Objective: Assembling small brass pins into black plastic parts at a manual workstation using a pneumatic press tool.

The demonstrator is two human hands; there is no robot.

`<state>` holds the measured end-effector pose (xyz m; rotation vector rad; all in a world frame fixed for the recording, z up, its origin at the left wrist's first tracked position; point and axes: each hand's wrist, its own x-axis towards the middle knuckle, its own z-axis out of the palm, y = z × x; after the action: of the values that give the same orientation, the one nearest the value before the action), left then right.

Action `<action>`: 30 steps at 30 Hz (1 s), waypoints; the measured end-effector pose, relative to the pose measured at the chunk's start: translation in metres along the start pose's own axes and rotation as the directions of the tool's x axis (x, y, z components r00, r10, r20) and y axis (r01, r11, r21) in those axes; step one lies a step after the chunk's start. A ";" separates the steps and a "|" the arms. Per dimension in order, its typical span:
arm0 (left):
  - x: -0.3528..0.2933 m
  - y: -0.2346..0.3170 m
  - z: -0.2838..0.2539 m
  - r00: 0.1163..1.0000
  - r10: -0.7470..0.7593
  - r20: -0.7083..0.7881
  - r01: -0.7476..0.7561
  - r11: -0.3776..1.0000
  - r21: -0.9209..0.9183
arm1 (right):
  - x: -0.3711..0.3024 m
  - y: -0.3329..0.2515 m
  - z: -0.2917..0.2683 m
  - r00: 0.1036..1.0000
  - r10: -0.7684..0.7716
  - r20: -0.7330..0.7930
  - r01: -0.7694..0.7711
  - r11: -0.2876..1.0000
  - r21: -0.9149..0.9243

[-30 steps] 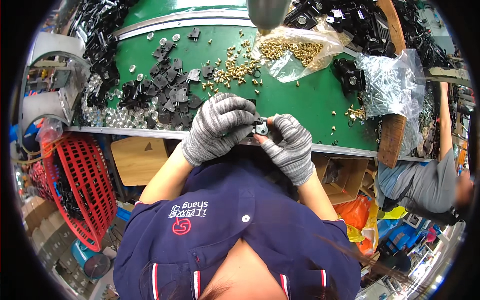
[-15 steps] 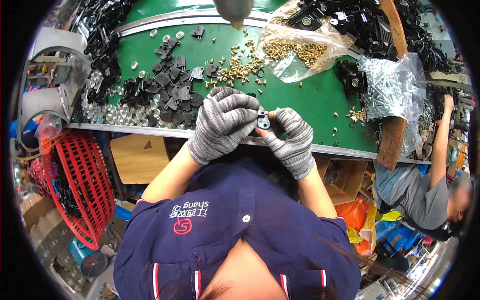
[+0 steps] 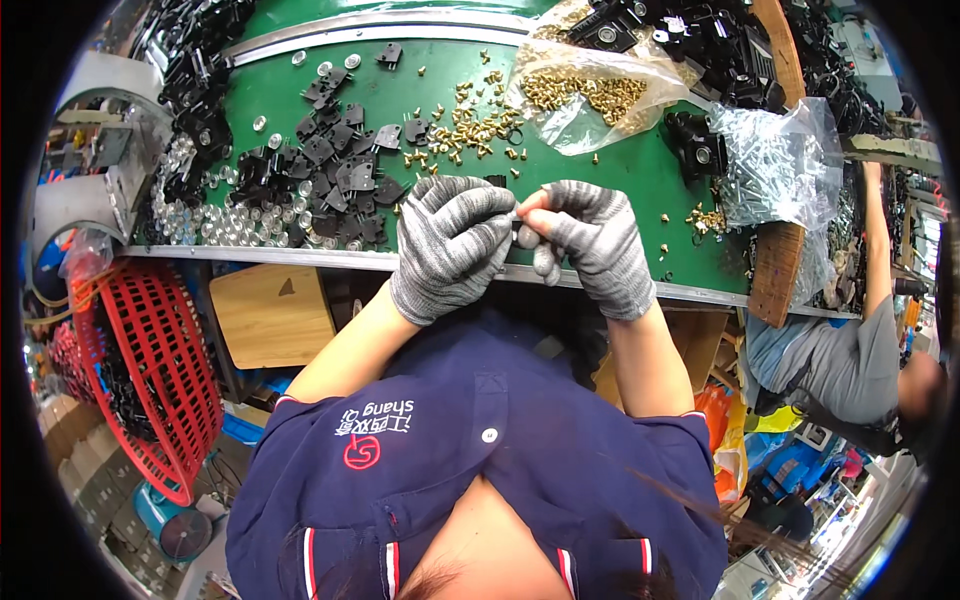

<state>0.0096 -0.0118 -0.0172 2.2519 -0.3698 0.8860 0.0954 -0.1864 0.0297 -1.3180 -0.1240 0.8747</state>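
Both my hands wear grey knit gloves and meet above the near edge of the green worktable [image 3: 620,170]. My left hand [image 3: 450,245] and my right hand [image 3: 595,245] pinch one small black part [image 3: 524,236] between their fingertips; most of it is hidden by the fingers. A spread of flat black parts [image 3: 335,165] lies just beyond my left hand. Loose brass screws [image 3: 465,130] are scattered ahead of both hands.
An open clear bag of brass screws [image 3: 590,95] lies at the back, a clear bag of silver screws [image 3: 780,165] at the right. Small silver rings [image 3: 215,220] sit at the left edge. A red plastic basket [image 3: 150,370] stands below left. Another person [image 3: 850,370] works at the right.
The view has shifted slightly; my hands stay joined on the small part, now a little lower against the table's near edge. The person at the right still reaches up.
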 end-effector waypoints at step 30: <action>-0.009 -0.004 0.013 0.990 0.021 -0.141 -0.024 1.000 -0.020 | 0.121 -0.081 0.047 0.325 -0.939 0.112 0.840 0.232 -0.491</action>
<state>0.0115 -0.0175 -0.0322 2.1544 -0.3389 1.0410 0.1917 -0.0744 0.0674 -1.4569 -0.9213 -0.3892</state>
